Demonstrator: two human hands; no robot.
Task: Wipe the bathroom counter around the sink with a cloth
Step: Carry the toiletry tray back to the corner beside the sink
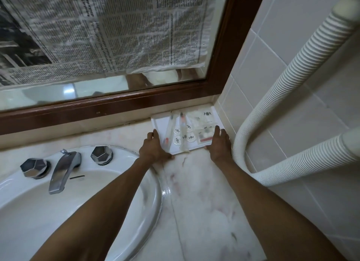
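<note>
Hands both out at arm's reach on a white tray point(158, 122) in the back corner of the counter point(202, 192). Left hand point(153, 148) grips the tray's left edge, fingers laid over the rim, thumb along the near edge. Right hand point(220, 144) grips the right edge the same way, fingers curled over the rim, thumb at the near corner. Whether the tray is lifted or resting flat cannot be told.

Between the two hands, on the tray: small wrapped toiletries, among them round clear-packed pieces with a dark emblem, two long thin wrapped items lying diagonally, and flat sachets; contents are too blurred to name.

No cloth in either hand, and none visible anywhere in view.

Near side of the hands: pale marble counter, faint reddish streaks, a seam running toward the viewer. Left of the left hand and under that forearm: white oval sink point(124, 218), chrome faucet point(62, 171), two faceted chrome knobs, one point(101, 155) just beside the left wrist, the other point(35, 167) farther left.

Beyond the hands: wood-framed mirror point(136, 102) with newspaper point(101, 28) over most of the glass. Right of the right hand: white corrugated hose point(276, 97) curving down the tiled wall point(272, 36), close by the right wrist.
</note>
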